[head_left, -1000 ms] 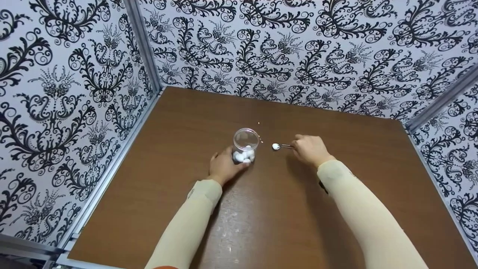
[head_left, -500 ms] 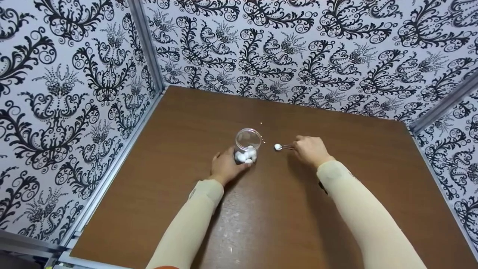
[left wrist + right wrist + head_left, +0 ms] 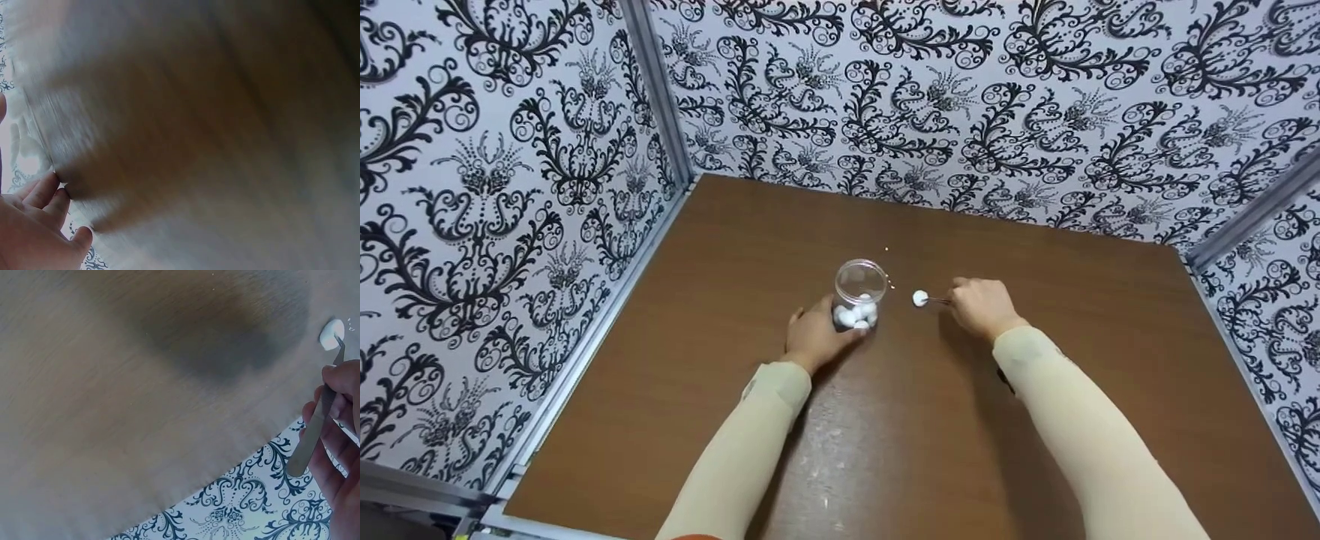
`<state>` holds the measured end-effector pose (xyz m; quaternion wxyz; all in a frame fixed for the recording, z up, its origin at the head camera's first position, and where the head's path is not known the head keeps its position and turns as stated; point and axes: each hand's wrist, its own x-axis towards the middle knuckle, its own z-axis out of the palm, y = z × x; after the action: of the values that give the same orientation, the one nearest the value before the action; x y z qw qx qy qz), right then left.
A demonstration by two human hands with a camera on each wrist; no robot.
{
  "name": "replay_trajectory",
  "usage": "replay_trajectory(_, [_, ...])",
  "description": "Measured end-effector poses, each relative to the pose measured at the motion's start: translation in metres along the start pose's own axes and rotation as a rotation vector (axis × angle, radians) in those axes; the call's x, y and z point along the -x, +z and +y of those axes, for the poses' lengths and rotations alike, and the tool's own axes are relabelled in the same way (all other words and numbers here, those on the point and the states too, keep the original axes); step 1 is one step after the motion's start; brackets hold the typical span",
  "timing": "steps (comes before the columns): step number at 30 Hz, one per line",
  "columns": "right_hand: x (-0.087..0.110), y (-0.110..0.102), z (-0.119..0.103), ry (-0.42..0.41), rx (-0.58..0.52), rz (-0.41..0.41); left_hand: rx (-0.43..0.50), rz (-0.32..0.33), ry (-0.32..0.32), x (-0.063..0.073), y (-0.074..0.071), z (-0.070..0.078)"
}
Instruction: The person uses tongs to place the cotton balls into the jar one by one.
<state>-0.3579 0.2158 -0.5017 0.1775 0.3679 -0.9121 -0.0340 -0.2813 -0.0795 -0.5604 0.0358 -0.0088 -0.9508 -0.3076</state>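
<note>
My left hand point(image 3: 816, 334) grips the side of a clear, open-topped plastic jar point(image 3: 861, 282) that stands on the table. Several white cotton balls point(image 3: 851, 316) lie at the bottom of the jar. In the left wrist view, my left hand point(image 3: 42, 225) shows at the lower left edge, with pale cotton balls point(image 3: 31, 152) beyond the fingers. To the right of the jar, my right hand point(image 3: 982, 306) holds metal tweezers point(image 3: 937, 301). The tips of the tweezers point(image 3: 308, 444) touch a single cotton ball point(image 3: 332, 334); I cannot tell whether it rests on the table.
Small white crumbs point(image 3: 891, 283) are scattered on the brown table point(image 3: 720, 255) just right of the jar and behind it. Patterned walls point(image 3: 930, 105) with metal corner posts point(image 3: 656, 90) enclose the table at the back and both sides.
The tweezers' prongs, seen spread earlier, now look like a thin line at the cotton ball. My right hand has dipped slightly. The left hand stays on the jar; the view shifts a little.
</note>
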Motion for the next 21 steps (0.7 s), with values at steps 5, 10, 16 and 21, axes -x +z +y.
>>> replay_trajectory(5, [0.001, -0.004, 0.001, 0.001, 0.005, 0.018, 0.022, 0.014, 0.005, -0.001, 0.002, -0.001])
replay_trajectory(10, [0.004, -0.01, 0.003, -0.004, 0.003, 0.037, 0.025, 0.009, 0.008, 0.0, 0.002, 0.0])
replay_trajectory(16, [0.006, -0.021, 0.004, -0.019, 0.018, 0.066, 0.021, 0.013, 0.018, 0.001, 0.001, 0.0])
replay_trajectory(21, [0.008, -0.034, 0.005, -0.037, 0.007, 0.076, 0.014, 0.01, 0.015, -0.001, 0.001, -0.002])
